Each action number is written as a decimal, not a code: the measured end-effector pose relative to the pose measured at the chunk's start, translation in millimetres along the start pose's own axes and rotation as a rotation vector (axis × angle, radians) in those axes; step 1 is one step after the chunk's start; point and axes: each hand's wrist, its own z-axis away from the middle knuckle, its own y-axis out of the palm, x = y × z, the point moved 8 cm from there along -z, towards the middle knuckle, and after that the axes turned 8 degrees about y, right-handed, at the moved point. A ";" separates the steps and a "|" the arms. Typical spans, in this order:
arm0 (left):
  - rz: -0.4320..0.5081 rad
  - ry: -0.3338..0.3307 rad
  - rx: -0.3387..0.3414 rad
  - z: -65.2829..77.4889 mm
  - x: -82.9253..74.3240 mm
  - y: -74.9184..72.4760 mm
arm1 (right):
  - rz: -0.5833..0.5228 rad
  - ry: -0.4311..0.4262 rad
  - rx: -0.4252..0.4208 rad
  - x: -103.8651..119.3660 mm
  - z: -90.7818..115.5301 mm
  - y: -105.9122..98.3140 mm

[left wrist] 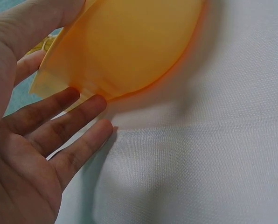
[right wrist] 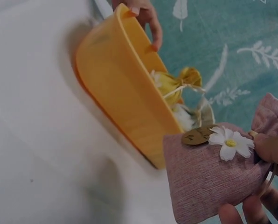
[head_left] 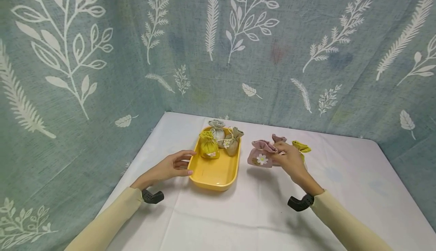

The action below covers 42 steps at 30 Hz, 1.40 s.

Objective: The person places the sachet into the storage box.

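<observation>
Pink pouch (right wrist: 209,175) in right hand, off the table, just right of tray

Held pouch sits beside the yellow tray (head_left: 212,171), a gap between it and the tray's right wall in the head view. White flower (right wrist: 230,143) and small brown tag (right wrist: 198,136) on its front. Its shadow falls on the white table (head_left: 221,220) below it.

Around it: second pink pouch (head_left: 278,138) right behind, mostly covered by the held one and the hand, only the gathered top clear. Loose yellow pouch (head_left: 301,147) to the right of that, lower part blocked by the hand. Whether those two touch, can't tell.

Tray: three pouches grouped at the far end. Mustard pouch (head_left: 209,148) on the left, white-grey pouch (head_left: 219,134) at the back, olive-grey pouch (head_left: 232,147) against the right side. Bare floor shows at the near end. Right wall stands between the held pouch and the tray floor. Blue-green curtain (head_left: 190,35) with white leaf prints behind the table.

Right hand (head_left: 293,159): reaches in from the right, thumb and fingers pinching the pouch at its gathered neck, pouch body hanging left of the fingertips.

Left hand (head_left: 173,166): at the tray's left side, fingers spread and mostly straight, thumb and fingertips touching rim and wall. Relaxed, no closed grip.
</observation>
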 end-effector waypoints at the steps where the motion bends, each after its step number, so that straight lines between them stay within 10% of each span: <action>1: 0.002 0.000 0.001 -0.1 -0.4 0.3 | -0.008 -0.010 0.000 2.5 -1.0 1.6; 42: 0.020 0.011 -0.002 0.8 -1.9 0.6 | -0.344 0.036 -0.147 45.2 -32.7 92.1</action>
